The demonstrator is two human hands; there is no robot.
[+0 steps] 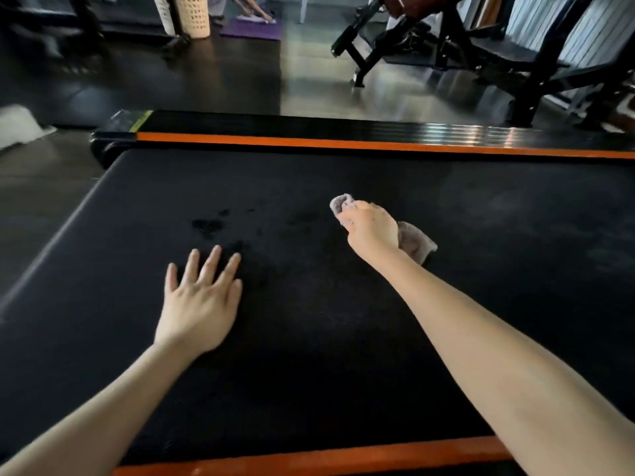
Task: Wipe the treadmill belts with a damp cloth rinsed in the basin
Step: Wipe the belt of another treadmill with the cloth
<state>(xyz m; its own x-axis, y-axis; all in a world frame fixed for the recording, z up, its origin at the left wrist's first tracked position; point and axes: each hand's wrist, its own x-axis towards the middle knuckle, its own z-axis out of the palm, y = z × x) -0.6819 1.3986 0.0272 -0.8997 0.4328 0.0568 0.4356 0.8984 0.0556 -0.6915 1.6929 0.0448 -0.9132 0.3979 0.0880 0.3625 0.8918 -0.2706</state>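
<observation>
In the head view, the treadmill belt is filling most of the frame, black and matte, running between a far orange stripe across the upper middle and a near orange stripe along the bottom edge. The right grip, a bare hand just right of centre, is curling its fingers round a greyish cloth and seemingly holding it down against the belt; one end of the cloth is poking out above the knuckles, while the other is trailing out at the hand's lower right. The left grip, lower left of centre, is lying flat on the belt with fingers straight and spread, holding nothing; the two grips are staying well apart. A dark wet patch is showing on the belt between them, just above the left fingertips. Beyond the treadmill, a black weight bench is standing on the glossy floor at upper right; a purple mat is lying at top centre, beside a pale perforated basket.
</observation>
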